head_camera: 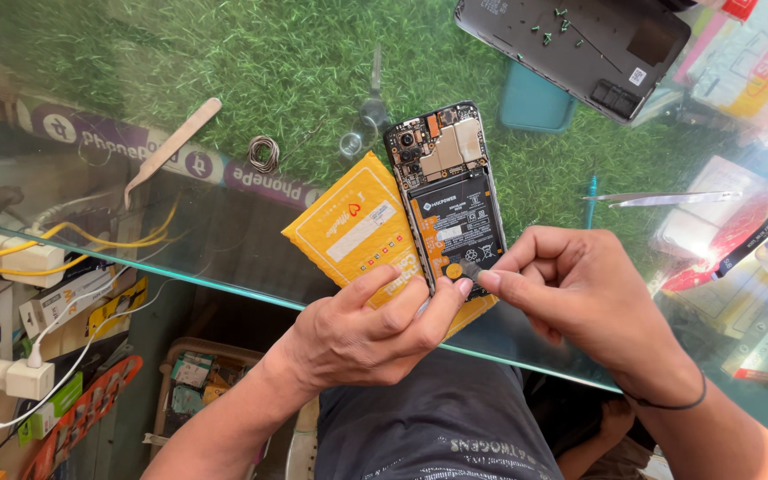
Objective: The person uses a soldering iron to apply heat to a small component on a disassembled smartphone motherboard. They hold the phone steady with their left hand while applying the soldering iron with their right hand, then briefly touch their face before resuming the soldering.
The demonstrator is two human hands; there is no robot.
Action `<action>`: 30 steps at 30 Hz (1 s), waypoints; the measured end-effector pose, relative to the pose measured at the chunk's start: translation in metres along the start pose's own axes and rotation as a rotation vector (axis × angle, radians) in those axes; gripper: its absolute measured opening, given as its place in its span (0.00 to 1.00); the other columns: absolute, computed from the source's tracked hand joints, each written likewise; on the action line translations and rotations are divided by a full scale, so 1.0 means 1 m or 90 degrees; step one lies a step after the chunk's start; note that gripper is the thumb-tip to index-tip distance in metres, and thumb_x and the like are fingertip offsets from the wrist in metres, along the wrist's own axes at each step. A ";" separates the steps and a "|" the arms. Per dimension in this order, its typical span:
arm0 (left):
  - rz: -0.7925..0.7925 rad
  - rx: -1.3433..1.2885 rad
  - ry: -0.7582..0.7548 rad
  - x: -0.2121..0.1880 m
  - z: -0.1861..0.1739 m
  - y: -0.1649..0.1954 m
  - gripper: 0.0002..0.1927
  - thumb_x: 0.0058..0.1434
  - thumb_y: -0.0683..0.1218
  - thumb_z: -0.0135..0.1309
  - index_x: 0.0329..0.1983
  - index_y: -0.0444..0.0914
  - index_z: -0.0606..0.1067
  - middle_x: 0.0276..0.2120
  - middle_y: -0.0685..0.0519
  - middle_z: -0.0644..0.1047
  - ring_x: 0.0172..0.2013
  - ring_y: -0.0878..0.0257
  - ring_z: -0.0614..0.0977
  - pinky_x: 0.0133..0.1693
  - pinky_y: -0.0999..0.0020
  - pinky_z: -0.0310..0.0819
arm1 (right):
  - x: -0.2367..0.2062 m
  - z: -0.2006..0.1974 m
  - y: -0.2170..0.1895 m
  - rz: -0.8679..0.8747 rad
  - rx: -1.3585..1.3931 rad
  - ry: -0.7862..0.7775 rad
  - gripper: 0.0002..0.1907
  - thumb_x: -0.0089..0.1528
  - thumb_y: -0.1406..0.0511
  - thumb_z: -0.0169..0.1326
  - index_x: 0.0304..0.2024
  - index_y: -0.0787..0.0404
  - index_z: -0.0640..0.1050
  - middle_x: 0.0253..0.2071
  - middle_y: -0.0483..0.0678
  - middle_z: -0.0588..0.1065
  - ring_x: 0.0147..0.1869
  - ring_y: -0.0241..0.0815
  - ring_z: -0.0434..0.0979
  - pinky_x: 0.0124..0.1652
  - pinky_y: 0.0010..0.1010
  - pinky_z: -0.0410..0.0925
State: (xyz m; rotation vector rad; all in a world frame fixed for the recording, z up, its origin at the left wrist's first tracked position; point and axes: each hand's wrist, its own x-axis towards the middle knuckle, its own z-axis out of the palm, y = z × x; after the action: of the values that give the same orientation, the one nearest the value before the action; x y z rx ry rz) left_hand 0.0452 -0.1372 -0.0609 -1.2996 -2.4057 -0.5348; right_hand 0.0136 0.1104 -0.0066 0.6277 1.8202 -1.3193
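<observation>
An opened smartphone (444,191) lies back-up on a yellow padded envelope (353,231) on the glass counter, its black battery and circuit board exposed. My left hand (375,329) grips the phone's lower edge with thumb and fingers. My right hand (575,289) pinches a small dark part at the phone's bottom end, next to my left thumb; the part is mostly hidden by my fingertips.
The phone's removed back cover (580,44) with loose screws lies at the far right. Metal tweezers (664,198), a beige plastic pry tool (173,147), a coil of wire (264,153) and a teal card (535,102) lie on the glass. Chargers and cables sit lower left.
</observation>
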 end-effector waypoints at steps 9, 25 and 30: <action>0.000 0.008 0.012 -0.002 0.001 -0.002 0.17 0.73 0.49 0.53 0.62 0.40 0.80 0.62 0.59 0.73 0.56 0.68 0.71 0.60 0.67 0.67 | -0.001 0.004 0.014 0.012 0.119 -0.004 0.10 0.58 0.65 0.63 0.29 0.68 0.81 0.12 0.41 0.68 0.13 0.28 0.60 0.15 0.22 0.53; 0.000 0.021 -0.006 0.001 -0.001 -0.004 0.18 0.71 0.48 0.53 0.61 0.40 0.81 0.60 0.60 0.76 0.49 0.69 0.74 0.55 0.71 0.68 | 0.000 0.010 0.017 0.000 0.084 0.014 0.11 0.59 0.65 0.62 0.29 0.69 0.81 0.11 0.41 0.68 0.13 0.27 0.60 0.15 0.21 0.53; -0.006 0.019 -0.010 0.002 -0.003 -0.004 0.18 0.71 0.48 0.53 0.61 0.40 0.81 0.60 0.60 0.76 0.48 0.69 0.74 0.54 0.71 0.68 | 0.000 0.011 0.018 -0.010 0.041 0.032 0.11 0.59 0.65 0.62 0.28 0.68 0.80 0.11 0.42 0.69 0.12 0.27 0.62 0.15 0.21 0.54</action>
State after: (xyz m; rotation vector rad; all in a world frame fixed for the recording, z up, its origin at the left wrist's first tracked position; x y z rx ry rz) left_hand 0.0408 -0.1392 -0.0583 -1.2843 -2.4249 -0.4904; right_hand 0.0308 0.1061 -0.0185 0.6888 1.8322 -1.3890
